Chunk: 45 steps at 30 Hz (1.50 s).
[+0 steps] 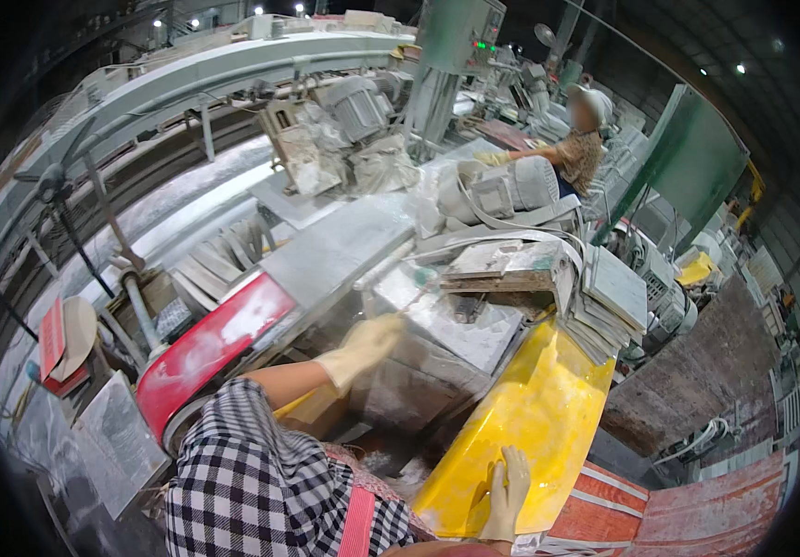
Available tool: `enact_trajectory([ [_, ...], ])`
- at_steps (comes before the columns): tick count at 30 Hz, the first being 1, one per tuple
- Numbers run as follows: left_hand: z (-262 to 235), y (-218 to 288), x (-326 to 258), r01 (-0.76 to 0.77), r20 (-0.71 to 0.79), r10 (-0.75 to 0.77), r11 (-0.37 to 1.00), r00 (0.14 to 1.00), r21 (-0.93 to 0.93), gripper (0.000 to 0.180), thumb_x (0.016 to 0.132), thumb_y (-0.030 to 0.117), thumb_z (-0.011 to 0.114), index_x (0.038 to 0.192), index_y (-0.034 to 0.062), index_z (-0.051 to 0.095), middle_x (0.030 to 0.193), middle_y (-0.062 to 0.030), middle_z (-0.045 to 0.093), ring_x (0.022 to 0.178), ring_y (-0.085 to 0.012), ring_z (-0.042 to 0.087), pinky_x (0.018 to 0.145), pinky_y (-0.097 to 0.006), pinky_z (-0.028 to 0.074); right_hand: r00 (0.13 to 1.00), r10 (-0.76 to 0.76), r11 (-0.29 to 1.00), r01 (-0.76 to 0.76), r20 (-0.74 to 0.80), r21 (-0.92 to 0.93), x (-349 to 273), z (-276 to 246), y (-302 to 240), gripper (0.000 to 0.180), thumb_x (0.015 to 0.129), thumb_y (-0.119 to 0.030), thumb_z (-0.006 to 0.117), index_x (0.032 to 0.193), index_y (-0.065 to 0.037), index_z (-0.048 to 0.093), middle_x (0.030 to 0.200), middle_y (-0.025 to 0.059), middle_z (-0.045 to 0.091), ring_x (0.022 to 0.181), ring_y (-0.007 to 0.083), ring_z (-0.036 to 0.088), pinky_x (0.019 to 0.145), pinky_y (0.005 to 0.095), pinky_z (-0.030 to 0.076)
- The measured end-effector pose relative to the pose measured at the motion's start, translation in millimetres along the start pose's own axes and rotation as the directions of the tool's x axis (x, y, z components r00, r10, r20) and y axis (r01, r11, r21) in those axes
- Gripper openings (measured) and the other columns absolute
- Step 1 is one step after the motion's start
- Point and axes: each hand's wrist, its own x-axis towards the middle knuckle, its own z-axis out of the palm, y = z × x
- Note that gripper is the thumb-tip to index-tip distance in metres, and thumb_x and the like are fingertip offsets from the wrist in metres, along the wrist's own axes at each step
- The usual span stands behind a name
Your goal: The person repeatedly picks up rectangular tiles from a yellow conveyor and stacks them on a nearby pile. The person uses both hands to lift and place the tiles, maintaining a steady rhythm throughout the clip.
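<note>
A pale rubber glove covers my left hand (pixel 367 345), which is stretched forward over the gap beside the grey machine bed (pixel 340 243). Its fingers are smeared by motion, so what they hold, if anything, does not show. My right hand (pixel 509 490), gloved the same way, rests on the lower part of a smooth yellow sloping panel (pixel 535 408), fingers extended and nothing in its grasp. Ahead of my left hand lies a dusty whitish slab (pixel 456 320).
A red curved machine cover (pixel 214 348) stands at left. Grey tiles (pixel 609 302) are stacked beyond the yellow panel, near an electric motor (pixel 516 188). Farther back, a co-worker (pixel 581 153) in a white cap reaches over the line. Orange striped boards (pixel 604 506) lie at lower right.
</note>
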Motion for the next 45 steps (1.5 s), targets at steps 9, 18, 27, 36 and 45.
enact_trajectory([
  [9, -130.1, -100.1, -125.7, 0.345, -0.487, 0.041, 0.654, 0.872, 0.673, 0.032, 0.089, 0.025, 0.06, 0.109, 0.0011, 0.067, 0.111, -0.0191, 0.065, 0.114, -0.038, 0.058, 0.101, -0.048, 0.044, 0.985, -0.104, 0.917, 0.149, 0.14, -0.37, -47.5, 52.3, -7.7, 0.053, 0.094, -0.027, 0.064, 0.14, 0.001, 0.055, 0.144, 0.0251, 0.054, 0.134, 0.0421, 0.048, 0.117, 0.0488, 0.033],
  [18, -162.9, -113.7, -202.7, 0.452, -0.451, -0.196, 0.68, 0.871, 0.577, 0.048, 0.091, 0.035, 0.061, 0.128, 0.0032, 0.059, 0.135, -0.0183, 0.054, 0.132, -0.0349, 0.043, 0.115, -0.05, 0.029, 0.973, -0.143, 0.842, 0.215, 0.18, -0.494, -19.9, 83.2, 5.3, 0.061, 0.097, -0.036, 0.059, 0.145, 0.0, 0.048, 0.146, 0.026, 0.051, 0.135, 0.0422, 0.047, 0.115, 0.0484, 0.034],
  [27, -173.7, -96.0, -204.7, 0.49, -0.435, -0.285, 0.719, 0.854, 0.492, 0.067, 0.082, 0.043, 0.071, 0.128, -0.0036, 0.062, 0.138, -0.0197, 0.054, 0.134, -0.0365, 0.041, 0.115, -0.048, 0.027, 0.942, -0.268, 0.619, 0.328, 0.201, -0.714, 0.4, 156.7, 93.0, 0.066, 0.099, -0.045, 0.054, 0.148, -0.001, 0.046, 0.143, 0.0266, 0.054, 0.133, 0.0417, 0.05, 0.111, 0.0474, 0.039],
  [36, -167.3, -54.4, -260.7, 0.191, -0.054, -0.189, 0.842, 0.98, 0.505, 0.073, 0.089, 0.04, 0.064, 0.14, -0.0098, 0.048, 0.143, -0.0236, 0.052, 0.135, -0.0362, 0.047, 0.117, -0.046, 0.032, 0.778, -0.547, 0.128, 0.442, 0.309, -0.888, -5.3, 229.8, 185.2, 0.071, 0.101, -0.053, 0.049, 0.15, -0.002, 0.044, 0.141, 0.0272, 0.056, 0.131, 0.0411, 0.054, 0.107, 0.0464, 0.044],
  [45, -179.7, -51.5, -311.7, 0.128, -0.045, -0.123, 0.84, 0.991, 0.527, 0.062, 0.087, 0.037, 0.066, 0.131, -0.0056, 0.056, 0.127, -0.0168, 0.06, 0.119, -0.0288, 0.055, 0.105, -0.04, 0.039, 0.843, -0.133, 0.884, 0.338, 0.521, -0.323, -2.7, 202.2, -83.0, 0.06, 0.098, -0.042, 0.06, 0.141, -0.002, 0.052, 0.132, 0.0254, 0.062, 0.125, 0.0391, 0.058, 0.105, 0.0443, 0.046],
])
